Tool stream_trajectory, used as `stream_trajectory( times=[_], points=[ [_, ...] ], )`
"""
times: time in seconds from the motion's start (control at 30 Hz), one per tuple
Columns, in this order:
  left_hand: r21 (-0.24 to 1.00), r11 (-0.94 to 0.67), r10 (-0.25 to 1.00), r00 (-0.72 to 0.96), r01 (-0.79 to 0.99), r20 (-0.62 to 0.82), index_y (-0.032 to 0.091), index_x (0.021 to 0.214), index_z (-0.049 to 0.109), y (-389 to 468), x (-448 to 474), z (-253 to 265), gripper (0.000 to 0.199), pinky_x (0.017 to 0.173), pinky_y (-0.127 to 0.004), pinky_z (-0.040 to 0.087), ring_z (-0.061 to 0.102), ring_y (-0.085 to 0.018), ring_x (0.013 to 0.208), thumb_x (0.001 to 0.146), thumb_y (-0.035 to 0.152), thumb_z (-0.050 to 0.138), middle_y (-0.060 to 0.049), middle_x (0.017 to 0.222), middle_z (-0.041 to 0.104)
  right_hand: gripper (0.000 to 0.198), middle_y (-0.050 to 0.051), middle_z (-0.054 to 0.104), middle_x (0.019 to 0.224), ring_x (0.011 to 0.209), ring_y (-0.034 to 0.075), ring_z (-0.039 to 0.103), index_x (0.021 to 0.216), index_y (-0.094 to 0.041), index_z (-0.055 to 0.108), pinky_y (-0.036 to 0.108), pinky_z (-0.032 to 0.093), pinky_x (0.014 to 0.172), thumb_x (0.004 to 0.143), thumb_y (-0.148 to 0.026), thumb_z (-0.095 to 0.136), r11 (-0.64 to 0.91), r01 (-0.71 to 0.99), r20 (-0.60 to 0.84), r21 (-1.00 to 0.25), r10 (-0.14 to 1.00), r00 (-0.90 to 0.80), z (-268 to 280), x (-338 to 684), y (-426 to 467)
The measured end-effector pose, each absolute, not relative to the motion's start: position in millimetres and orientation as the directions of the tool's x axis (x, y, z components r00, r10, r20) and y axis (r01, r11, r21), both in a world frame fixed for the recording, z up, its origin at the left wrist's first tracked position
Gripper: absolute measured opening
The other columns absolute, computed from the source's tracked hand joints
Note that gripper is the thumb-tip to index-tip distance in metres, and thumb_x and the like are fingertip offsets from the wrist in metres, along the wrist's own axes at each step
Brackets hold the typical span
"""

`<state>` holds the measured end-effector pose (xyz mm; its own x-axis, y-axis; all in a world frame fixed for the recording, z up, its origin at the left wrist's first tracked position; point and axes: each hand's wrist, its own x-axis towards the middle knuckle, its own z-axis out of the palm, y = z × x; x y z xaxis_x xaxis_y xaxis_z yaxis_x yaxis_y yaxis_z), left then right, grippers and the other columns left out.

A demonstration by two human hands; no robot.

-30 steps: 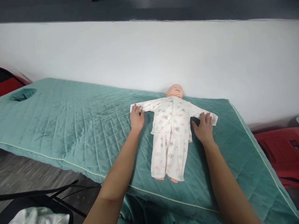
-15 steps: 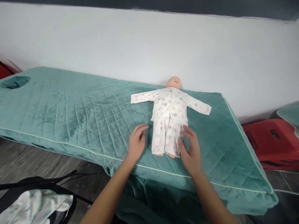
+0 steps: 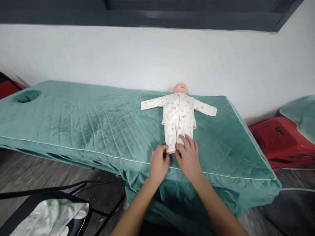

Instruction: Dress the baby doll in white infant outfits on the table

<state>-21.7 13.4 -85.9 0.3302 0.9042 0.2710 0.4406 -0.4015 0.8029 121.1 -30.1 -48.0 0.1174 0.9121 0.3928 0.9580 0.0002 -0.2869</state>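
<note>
A baby doll [image 3: 180,88] lies on its back on the green quilted bed cover, its arms spread wide. It wears a white printed long-sleeved top [image 3: 178,108] and matching trousers [image 3: 170,132]. My left hand [image 3: 159,164] has its thumb and fingers closed at the outer edge of one trouser cuff, by the doll's foot. My right hand [image 3: 189,157] grips the inner edge of that same cuff between thumb and index, its other fingers lying over the second trouser leg. That second leg's lower end is hidden under my right hand.
The green quilted cover [image 3: 110,131] has a face hole [image 3: 27,96] at far left. A white wall [image 3: 110,59] stands behind. Red plastic stools [image 3: 278,137] are at right. A black chair [image 3: 81,214] holds a printed white cloth [image 3: 52,216] at lower left.
Both hands have come together from either side of the doll's legs to one trouser cuff. The trouser legs now lie closer together. The camera view has shifted slightly.
</note>
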Motion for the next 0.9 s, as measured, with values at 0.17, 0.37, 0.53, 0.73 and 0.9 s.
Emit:
stream_trajectory(
  times=[0.17,0.37,0.53,0.73,0.9],
  points=[
    [0.871,-0.416,0.898,0.268,0.262,0.348,0.02,0.1,0.059,13.7,-30.3,-80.9,0.012,0.08,-0.03,0.048,0.06,-0.016,0.09,0.093,0.014,0.052,-0.003,0.098,0.06,0.008,0.009,0.06,0.139,0.14,0.034,0.043,0.094,-0.022,0.062,0.064,0.034,0.113,0.092,-0.016,0.057,0.121,0.917,0.494,-0.381,0.865,0.091,-41.7,125.5,-36.2],
    [0.839,-0.429,0.903,0.192,0.336,0.385,0.02,0.092,0.058,10.8,-39.3,-84.8,0.014,0.083,-0.03,0.048,0.059,-0.016,0.092,0.089,0.008,0.052,-0.002,0.095,0.06,0.015,0.013,0.057,0.137,0.139,0.035,0.043,0.095,-0.02,0.06,0.065,0.034,0.112,0.087,-0.008,0.056,0.191,0.916,0.564,-0.353,0.824,0.045,-43.1,128.2,-48.5],
    [0.725,-0.49,0.87,0.224,0.484,0.438,0.02,0.1,0.056,6.7,-37.1,-95.4,0.015,0.087,-0.036,0.05,0.059,-0.019,0.096,0.091,0.009,0.051,-0.004,0.099,0.061,0.025,0.013,0.051,0.143,0.141,0.032,0.039,0.113,-0.022,0.059,0.06,0.04,0.111,0.092,-0.01,0.055,0.214,0.876,0.536,-0.432,0.842,0.058,-55.2,133.8,-52.3],
    [0.613,-0.594,0.783,0.2,0.521,0.589,0.019,0.108,0.054,-2.4,-27.8,-81.3,0.022,0.098,-0.043,0.05,0.056,-0.023,0.116,0.089,0.007,0.053,-0.011,0.118,0.057,0.038,0.011,0.054,0.132,0.125,0.026,0.051,0.131,-0.026,0.052,0.05,0.049,0.103,0.094,-0.022,0.061,0.112,0.771,0.476,-0.627,0.839,0.265,-70.6,153.0,-65.8],
    [0.447,-0.701,0.701,0.42,0.556,0.577,0.019,0.124,0.054,-1.3,-8.9,-59.9,0.038,0.11,-0.052,0.045,0.045,-0.03,0.136,0.088,0.009,0.057,-0.014,0.137,0.054,0.026,0.008,0.055,0.117,0.11,0.022,0.057,0.122,-0.025,0.057,0.043,0.052,0.096,0.096,-0.022,0.059,0.071,0.727,0.433,-0.683,0.841,0.324,-77.3,158.7,-68.1]
  ],
)
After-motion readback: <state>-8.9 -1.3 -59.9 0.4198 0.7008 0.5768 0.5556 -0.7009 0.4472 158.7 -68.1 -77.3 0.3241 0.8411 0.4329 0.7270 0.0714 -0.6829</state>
